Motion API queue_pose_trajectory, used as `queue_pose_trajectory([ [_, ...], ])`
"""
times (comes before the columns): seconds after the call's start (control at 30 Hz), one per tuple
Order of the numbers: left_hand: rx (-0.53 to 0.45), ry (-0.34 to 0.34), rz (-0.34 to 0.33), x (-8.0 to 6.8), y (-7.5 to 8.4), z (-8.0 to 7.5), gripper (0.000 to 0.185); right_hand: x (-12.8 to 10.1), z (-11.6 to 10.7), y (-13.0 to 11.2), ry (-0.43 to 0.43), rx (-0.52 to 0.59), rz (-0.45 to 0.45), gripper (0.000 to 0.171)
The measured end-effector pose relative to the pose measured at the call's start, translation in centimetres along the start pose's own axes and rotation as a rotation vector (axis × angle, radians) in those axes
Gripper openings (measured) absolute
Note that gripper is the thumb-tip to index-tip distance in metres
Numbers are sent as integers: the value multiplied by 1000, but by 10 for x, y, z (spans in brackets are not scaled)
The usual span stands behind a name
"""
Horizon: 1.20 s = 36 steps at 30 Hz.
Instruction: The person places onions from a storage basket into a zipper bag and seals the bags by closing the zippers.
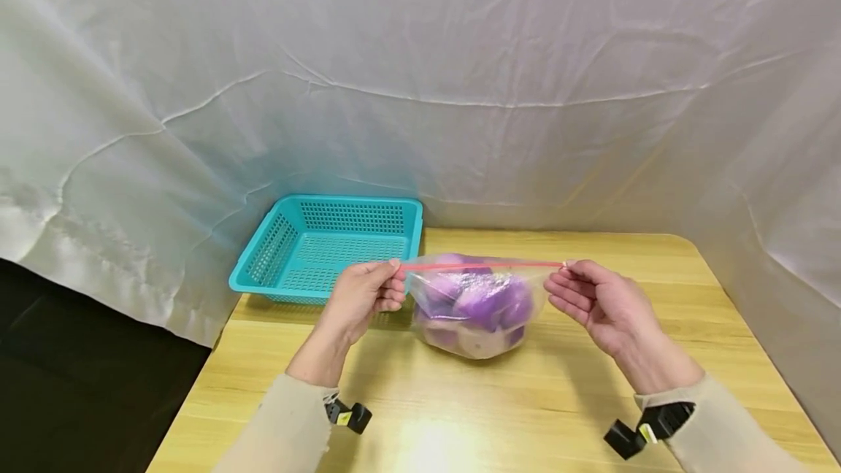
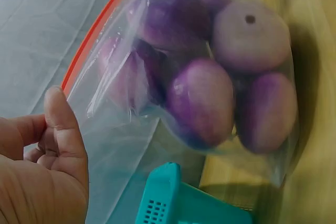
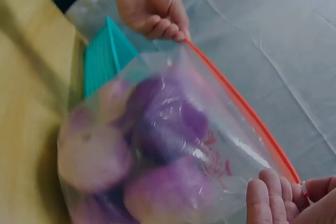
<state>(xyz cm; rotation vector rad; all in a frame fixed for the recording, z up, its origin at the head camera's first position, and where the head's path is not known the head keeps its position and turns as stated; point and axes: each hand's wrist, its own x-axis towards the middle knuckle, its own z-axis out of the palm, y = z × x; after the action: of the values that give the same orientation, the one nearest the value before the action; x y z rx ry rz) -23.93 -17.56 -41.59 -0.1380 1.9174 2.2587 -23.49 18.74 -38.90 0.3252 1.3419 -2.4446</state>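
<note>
A clear zip bag [image 1: 427, 294] with a red closure strip [image 1: 482, 266] along its top is stretched between both hands, low over the table. Inside it show several round, purple-and-white, onion-like vegetables [image 2: 202, 100]. My left hand [image 1: 360, 294] pinches the left end of the strip between thumb and fingers. At the opposite end, my right hand [image 1: 607, 305] pinches a small white slider [image 3: 304, 188] between thumb and forefinger, its other fingers loosely curled beside the bag. Red handwriting [image 3: 218, 163] marks the plastic in the right wrist view.
Behind my left hand, a turquoise perforated basket [image 1: 355, 247] sits at the back left of the wooden table [image 1: 473, 414]. Pale fabric [image 1: 460, 57] hangs behind the table and along its sides. Each wrist carries a small black camera on a strap.
</note>
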Motion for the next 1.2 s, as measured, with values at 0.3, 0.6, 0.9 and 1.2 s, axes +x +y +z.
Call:
queue_pose_trajectory([
  [0.3, 101, 21, 80, 38, -4, 30, 30, 35, -14, -13, 0, 19, -295, 13],
  [0.6, 323, -97, -72, -3, -66, 23, 27, 12, -81, 46, 125, -412, -50, 20],
  [0.9, 354, -68, -145, -22, -100, 19, 31, 12, -98, 99, 224, -443, 118, 23],
  [1.2, 306, -6, -112, -10, -112, 29, 32, 29, -97, 88, 243, -417, 58, 22],
])
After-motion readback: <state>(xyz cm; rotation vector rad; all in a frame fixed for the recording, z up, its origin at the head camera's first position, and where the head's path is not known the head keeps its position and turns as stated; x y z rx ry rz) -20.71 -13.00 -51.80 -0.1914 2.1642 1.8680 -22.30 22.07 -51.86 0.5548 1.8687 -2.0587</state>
